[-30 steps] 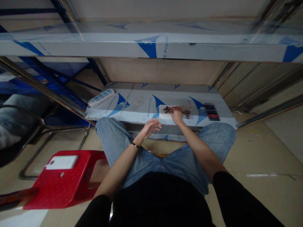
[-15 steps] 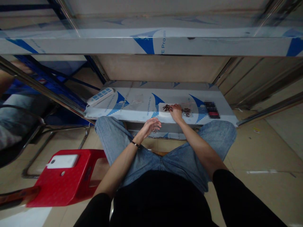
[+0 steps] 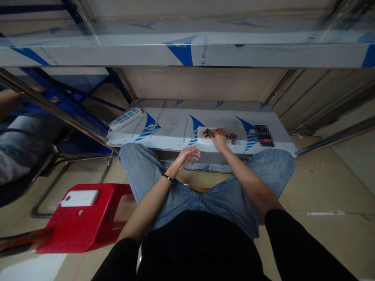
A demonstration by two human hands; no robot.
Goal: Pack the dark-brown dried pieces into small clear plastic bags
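Note:
My right hand (image 3: 219,139) reaches down onto the bench, its bent fingertips at the edge of a small heap of dark brown pieces (image 3: 206,133). Those pieces lie on a white sheet (image 3: 202,139); what the fingertips pinch is too small to make out. To the right of this hand is a clear plastic bag (image 3: 232,138) with more brown and shiny bits. My left hand (image 3: 187,155) hovers in front of the bench edge, palm turned inward and fingers loosely extended. Just below its fingers shows a small shiny metal thing (image 3: 192,161), apparently apart from them.
A film-covered bench (image 3: 172,136) carries a white power strip (image 3: 125,119) at left and a blurred-out dark item (image 3: 263,136) at right. An upper shelf (image 3: 131,54) crosses in front. A red stool (image 3: 73,230) bears a white device (image 3: 80,198). Another person (image 3: 17,144) sits at left.
The view has shifted slightly. My right hand stays at the brown pieces with barely any movement, and my left hand keeps its place before the bench edge.

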